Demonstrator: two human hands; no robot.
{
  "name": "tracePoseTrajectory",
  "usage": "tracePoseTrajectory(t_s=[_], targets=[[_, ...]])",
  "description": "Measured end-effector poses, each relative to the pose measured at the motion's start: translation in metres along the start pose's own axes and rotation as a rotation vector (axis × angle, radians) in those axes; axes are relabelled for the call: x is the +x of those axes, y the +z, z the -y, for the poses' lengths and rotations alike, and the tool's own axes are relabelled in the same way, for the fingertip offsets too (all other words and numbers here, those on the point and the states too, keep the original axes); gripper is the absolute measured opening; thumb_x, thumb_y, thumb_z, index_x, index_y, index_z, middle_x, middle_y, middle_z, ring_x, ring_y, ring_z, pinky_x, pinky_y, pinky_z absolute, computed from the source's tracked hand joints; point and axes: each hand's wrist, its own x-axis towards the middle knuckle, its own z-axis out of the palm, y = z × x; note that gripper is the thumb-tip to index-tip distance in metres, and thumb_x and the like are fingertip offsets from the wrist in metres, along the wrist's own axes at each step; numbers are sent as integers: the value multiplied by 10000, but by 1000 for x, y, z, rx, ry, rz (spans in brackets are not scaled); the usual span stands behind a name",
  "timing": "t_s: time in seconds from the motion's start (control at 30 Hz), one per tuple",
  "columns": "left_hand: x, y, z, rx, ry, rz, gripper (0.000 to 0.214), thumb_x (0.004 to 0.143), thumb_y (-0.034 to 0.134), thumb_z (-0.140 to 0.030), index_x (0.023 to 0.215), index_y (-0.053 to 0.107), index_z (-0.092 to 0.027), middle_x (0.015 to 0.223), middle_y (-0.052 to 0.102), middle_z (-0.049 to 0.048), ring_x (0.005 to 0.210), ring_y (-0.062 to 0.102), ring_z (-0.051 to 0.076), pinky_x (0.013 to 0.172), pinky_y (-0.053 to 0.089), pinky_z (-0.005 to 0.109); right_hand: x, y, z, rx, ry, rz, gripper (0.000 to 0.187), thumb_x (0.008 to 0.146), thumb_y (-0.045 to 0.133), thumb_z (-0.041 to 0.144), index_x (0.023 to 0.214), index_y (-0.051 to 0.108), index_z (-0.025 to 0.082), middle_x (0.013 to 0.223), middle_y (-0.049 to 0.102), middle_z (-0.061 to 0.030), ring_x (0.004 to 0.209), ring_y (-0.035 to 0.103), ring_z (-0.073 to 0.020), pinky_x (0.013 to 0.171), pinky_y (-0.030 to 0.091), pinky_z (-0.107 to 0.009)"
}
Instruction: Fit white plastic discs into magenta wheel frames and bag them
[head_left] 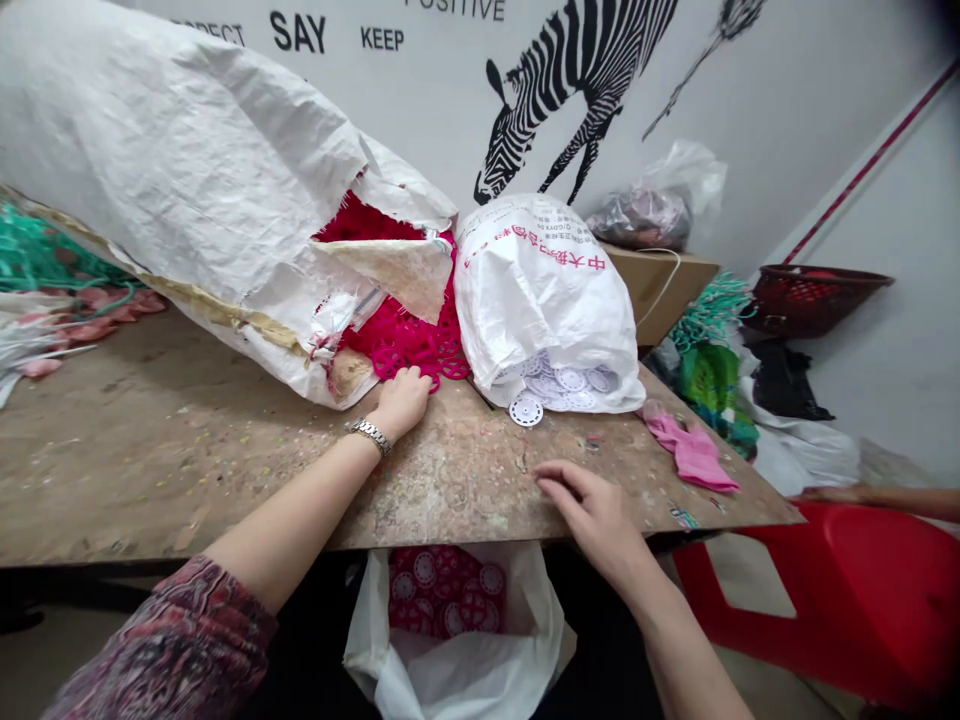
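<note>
My left hand (403, 400), a metal watch on its wrist, reaches to the mouth of a big torn white sack (187, 190) and its fingers close on the red plastic wheel pieces (409, 345) spilling out of it. My right hand (589, 510) rests on the worn wooden table (187, 450) near its front edge, fingers loosely curled, with nothing visible in it. A smaller white bag (540, 290) with red print lies to the right and spills white wheel discs (562, 380); one white disc (526, 410) lies loose on the table.
Below the table's front edge an open white plastic bag (457, 650) holds assembled red-and-white wheels. A pink cloth (694, 450) lies at the right corner. A red stool (847, 590), another person's arm (870, 495), a cardboard box (660, 285) and a red basket (814, 295) are to the right.
</note>
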Motion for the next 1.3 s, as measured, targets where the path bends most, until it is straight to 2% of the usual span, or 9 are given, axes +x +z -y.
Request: tracePoseTrajectory(t_s=[0.1, 0.3, 0.47, 0.63, 0.8, 0.9, 1.07, 1.17, 1.3], targets=[[-7, -1, 5, -16, 72, 13, 317, 949, 367, -126, 1070, 659, -132, 1080, 581, 160, 1030, 552, 276, 849, 478, 389, 35, -2, -11, -219, -54, -108, 231, 913, 508, 287, 1020, 690, 195, 1054, 729, -80, 982, 670, -229, 886, 493, -337], [-40, -12, 6, -92, 235, 54, 204, 949, 473, -224, 1016, 661, -181, 1071, 608, 104, 988, 583, 229, 876, 463, 336, 90, 8, -22, -510, 88, -122, 300, 930, 543, 304, 1180, 653, 179, 1177, 659, -121, 1072, 630, -255, 916, 469, -351], [-61, -15, -4, -166, 167, -29, 386, 926, 551, -426, 1203, 561, -158, 1182, 579, 136, 1093, 555, 266, 937, 446, 366, 113, 19, -27, -623, 217, -135, 304, 896, 610, 394, 1086, 683, 168, 1132, 626, -151, 1044, 628, -306, 846, 475, -383], [-55, -5, -14, -133, 52, -51, 458, 908, 546, -518, 1200, 547, -164, 1153, 609, 139, 1120, 537, 298, 929, 440, 387, 117, 24, -27, -630, 240, -158, 278, 883, 617, 357, 1097, 663, 185, 1162, 611, -129, 1014, 631, -271, 797, 466, -340], [-50, 1, -20, -142, 41, -76, 343, 932, 525, -437, 1128, 576, -161, 1118, 620, 138, 1118, 536, 294, 944, 432, 388, 109, 24, -30, -566, 209, -159, 167, 903, 549, 267, 997, 675, 210, 1030, 673, -69, 949, 636, -213, 773, 452, -299], [-53, -2, -20, -161, 46, -92, 331, 919, 545, -391, 1145, 571, -151, 1128, 617, 143, 1126, 536, 297, 957, 431, 394, 104, 26, -31, -539, 191, -151, 229, 935, 511, 333, 1036, 671, 203, 986, 692, -63, 922, 643, -209, 775, 456, -303], [-67, -13, -22, -231, 83, -110, 414, 900, 575, -375, 1232, 526, -133, 1152, 623, 147, 1127, 562, 293, 973, 448, 396, 97, 35, -17, -560, 92, -129, 422, 927, 528, 519, 1174, 649, 198, 1165, 649, -111, 1084, 595, -247, 876, 441, -334], [-80, -17, -26, -367, 118, -168, 477, 898, 583, -344, 1305, 472, -121, 1217, 612, 156, 1163, 566, 287, 1007, 448, 407, 93, 45, -8, -583, 33, -89, 387, 885, 597, 526, 1063, 696, 197, 1119, 666, -127, 1104, 567, -284, 904, 425, -365], [-101, -18, -34, -537, 127, -233, 571, 889, 599, -324, 1394, 388, -162, 1359, 547, 160, 1273, 525, 282, 1071, 425, 430, 92, 52, -8, -558, 15, -88, 253, 894, 593, 393, 939, 703, 170, 1075, 686, -169, 1102, 554, -315, 906, 402, -391]])
